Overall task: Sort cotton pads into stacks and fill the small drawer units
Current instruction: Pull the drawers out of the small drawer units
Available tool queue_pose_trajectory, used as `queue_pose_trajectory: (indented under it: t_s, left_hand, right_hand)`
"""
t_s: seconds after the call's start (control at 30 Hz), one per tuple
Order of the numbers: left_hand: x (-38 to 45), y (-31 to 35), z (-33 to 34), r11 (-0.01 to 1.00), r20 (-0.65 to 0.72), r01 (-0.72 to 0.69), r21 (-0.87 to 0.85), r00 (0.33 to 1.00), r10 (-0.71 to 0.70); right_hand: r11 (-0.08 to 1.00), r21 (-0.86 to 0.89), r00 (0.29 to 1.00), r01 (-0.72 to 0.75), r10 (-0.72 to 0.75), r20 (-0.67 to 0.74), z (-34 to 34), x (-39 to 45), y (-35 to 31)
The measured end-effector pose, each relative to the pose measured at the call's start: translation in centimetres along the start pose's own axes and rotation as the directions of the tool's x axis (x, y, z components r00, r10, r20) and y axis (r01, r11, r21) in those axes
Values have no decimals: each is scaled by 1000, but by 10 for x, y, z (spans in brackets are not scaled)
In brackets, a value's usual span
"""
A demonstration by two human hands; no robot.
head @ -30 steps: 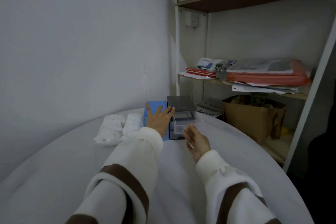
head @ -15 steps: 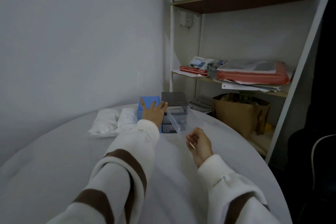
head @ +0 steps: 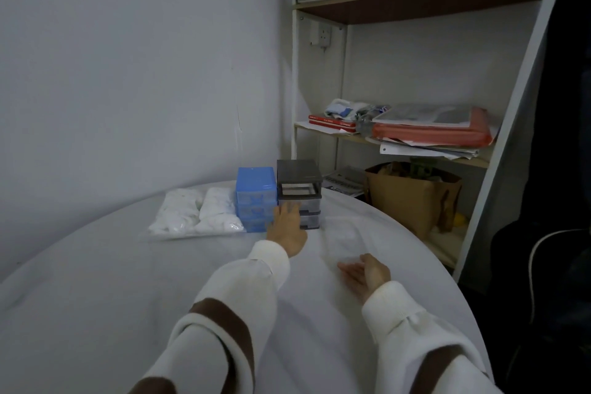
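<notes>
Barely begun, I judge: bagged cotton pads (head: 195,213) left of my spread, empty left fingers (head: 289,208) remain unsorted; right fingers (head: 347,272) loosely steady the clear drawer (head: 340,235).

left hand (head: 287,229) hides drawer fronts | clear drawer (head: 340,238) blurred | sleeves cut off

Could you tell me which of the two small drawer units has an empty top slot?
The grey drawer unit, right of the blue drawer unit; blue keeps all its drawers.
</notes>
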State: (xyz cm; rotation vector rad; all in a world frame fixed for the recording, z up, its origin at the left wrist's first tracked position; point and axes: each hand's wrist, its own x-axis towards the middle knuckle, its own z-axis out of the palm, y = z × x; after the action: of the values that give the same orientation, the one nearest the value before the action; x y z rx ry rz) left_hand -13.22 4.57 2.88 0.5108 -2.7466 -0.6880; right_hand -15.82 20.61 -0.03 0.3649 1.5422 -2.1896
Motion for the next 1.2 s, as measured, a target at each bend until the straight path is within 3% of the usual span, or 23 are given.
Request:
queue_pose_trajectory:
  t_s: [0.1, 0.27, 0.4, 0.6, 0.83, 1.07, 1.2]
  left_hand:
    - [-4, 1, 5, 932, 38, 109, -345, 994, -102]
    - [-2, 2, -10, 860, 3, 164, -483, 983, -185]
    - [8, -1, -27, 907, -92, 111, -407, 983, -162]
    - [29, -10, -46, 978, -200, -48, -205, 980, 6]
    - [51, -22, -48, 964, -44, -189, 184, 979, 201]
    - [58, -31, -39, 940, -51, -214, 266, 971, 235]
    - [60, -30, -40, 925, -47, -206, 319, 971, 233]
  right_hand:
    - [980, -196, 1000, -26, 25, -8, -4, -3, -5]
    - [923, -380, 996, 66, -35, 88, -1, -15, -12]
    - [957, -282, 962, 75, 5, 273, 26, -19, -9]
    - [989, -133, 956, 66, -24, 292, 81, 7, -5]
    - [997, 70, 965, 35, -52, 256, 116, 48, -11]
    - [980, 189, 955, -62, 3, 298, 126, 55, -15]
    - [976, 210, 967, -64, 9, 253, 123, 54, -10]
